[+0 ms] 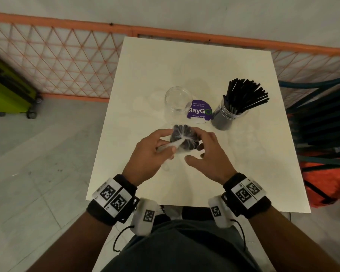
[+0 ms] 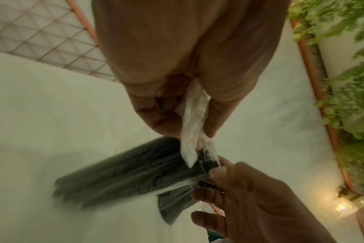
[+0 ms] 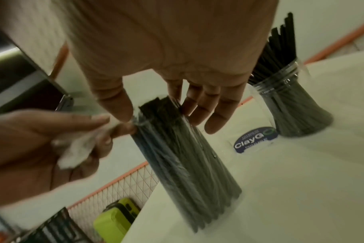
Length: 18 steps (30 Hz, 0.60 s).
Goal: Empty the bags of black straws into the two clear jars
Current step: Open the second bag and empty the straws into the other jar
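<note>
A clear bag of black straws stands upright on the white table, between both hands. My left hand pinches the twisted white plastic top of the bag and pulls it sideways. My right hand curls round the bag's upper end, with fingertips on the plastic. An empty clear jar stands just behind the bag. To its right, a second clear jar is full of black straws that fan out above its rim. The wrist views are blurred.
A purple ClayGo sticker lies between the two jars. An orange mesh fence runs behind the table. A green suitcase stands on the floor at left, and dark stacked chairs are close at right.
</note>
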Each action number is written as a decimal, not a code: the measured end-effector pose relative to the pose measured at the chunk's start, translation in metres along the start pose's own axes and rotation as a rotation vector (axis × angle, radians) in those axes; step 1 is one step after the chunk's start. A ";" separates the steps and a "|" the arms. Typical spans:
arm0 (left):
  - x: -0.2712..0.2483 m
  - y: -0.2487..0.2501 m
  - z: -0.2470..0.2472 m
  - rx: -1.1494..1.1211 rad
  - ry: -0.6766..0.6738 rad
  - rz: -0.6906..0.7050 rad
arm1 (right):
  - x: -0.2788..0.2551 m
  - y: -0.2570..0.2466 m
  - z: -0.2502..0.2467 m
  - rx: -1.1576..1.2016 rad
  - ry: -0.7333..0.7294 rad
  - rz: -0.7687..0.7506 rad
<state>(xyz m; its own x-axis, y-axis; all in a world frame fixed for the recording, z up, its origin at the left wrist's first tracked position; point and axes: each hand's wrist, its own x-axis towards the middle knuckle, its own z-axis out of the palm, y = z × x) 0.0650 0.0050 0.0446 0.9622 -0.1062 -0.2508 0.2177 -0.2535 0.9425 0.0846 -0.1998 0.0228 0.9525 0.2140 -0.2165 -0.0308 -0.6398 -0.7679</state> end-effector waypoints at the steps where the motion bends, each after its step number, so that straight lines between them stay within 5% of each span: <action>1: 0.002 0.005 -0.001 0.050 -0.008 0.016 | 0.000 0.000 0.004 -0.081 0.030 -0.039; 5: 0.005 0.022 -0.001 0.313 -0.095 0.049 | 0.010 0.001 0.015 -0.130 0.123 -0.103; 8: 0.003 0.041 -0.006 0.606 0.036 0.204 | 0.019 0.000 0.010 -0.174 0.091 -0.075; 11: 0.009 0.055 -0.018 0.416 0.165 0.280 | 0.024 0.000 0.005 -0.193 0.081 -0.103; 14: 0.022 0.062 -0.029 0.103 0.124 0.233 | 0.028 0.002 0.000 -0.178 0.047 -0.084; 18: 0.034 0.068 -0.028 0.027 0.077 0.221 | 0.034 0.007 -0.001 -0.118 -0.054 -0.088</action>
<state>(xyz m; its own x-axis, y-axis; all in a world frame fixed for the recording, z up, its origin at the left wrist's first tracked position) 0.1172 0.0107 0.1064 0.9959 -0.0885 -0.0203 -0.0032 -0.2584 0.9660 0.1169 -0.1979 0.0102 0.9322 0.3107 -0.1858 0.0914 -0.6985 -0.7097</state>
